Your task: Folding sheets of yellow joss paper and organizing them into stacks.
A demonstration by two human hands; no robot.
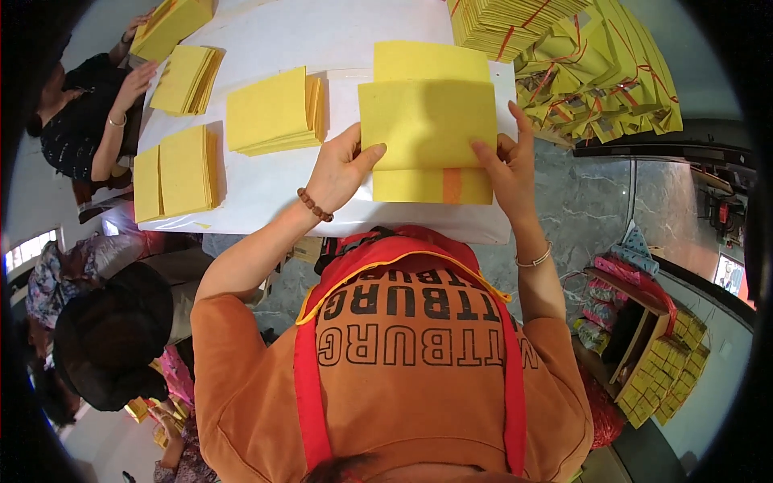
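Note:
Between my two hands lies a flat yellow paper bundle (427, 121) near the table's front right corner. My left hand (346, 167) closes on its left edge, thumb on top and fingers underneath. At the right edge, my right hand (509, 167) pinches it with the thumb, while the index finger points up and away. Beneath this bundle another yellow paper piece (403, 187) sticks out at both the far and near sides. An orange band (452, 187) shows on its near part. How many sheets I hold cannot be made out.
Several yellow paper stacks (270, 113) stand left on the white table (338, 48). Tied yellow bundles (596, 80) are piled at the far right. Across the left edge a co-worker's hand (135, 84) is beside a stack. More people are at lower left; a shelf (644, 346) stands lower right.

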